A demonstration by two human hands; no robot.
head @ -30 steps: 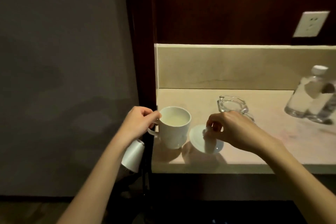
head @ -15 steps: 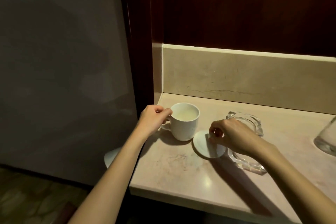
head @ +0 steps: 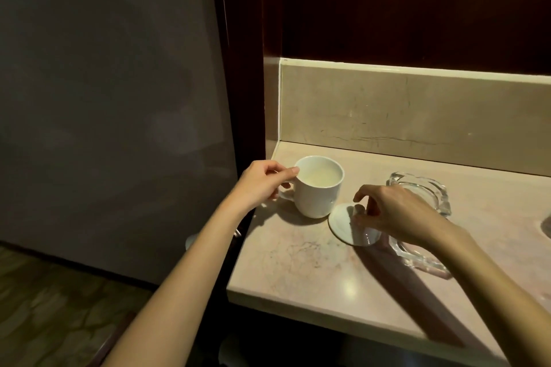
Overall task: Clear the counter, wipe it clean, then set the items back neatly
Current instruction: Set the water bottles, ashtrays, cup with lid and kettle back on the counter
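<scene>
A white mug [head: 320, 197] with pale liquid inside stands near the counter's [head: 298, 265] back left corner. My left hand [head: 262, 185] is closed on its handle, thumb on the rim. Just right of the mug a white round lid [head: 343, 225] lies flat on the counter. My right hand [head: 396, 211] hovers over the lid with thumb and forefinger curled at its knob. Whether they still pinch the knob I cannot tell.
A clear glass ashtray [head: 432, 191] sits right of the lid, partly under my right wrist. The base of a clear bottle [head: 548, 226] shows at the right edge. A beige backsplash [head: 417, 110] and dark wood panel close in the counter behind and on the left.
The mug and lid went from the counter's front edge to its back left and came to rest there. My right fingers have loosened over the lid's knob. The view shifted left.
</scene>
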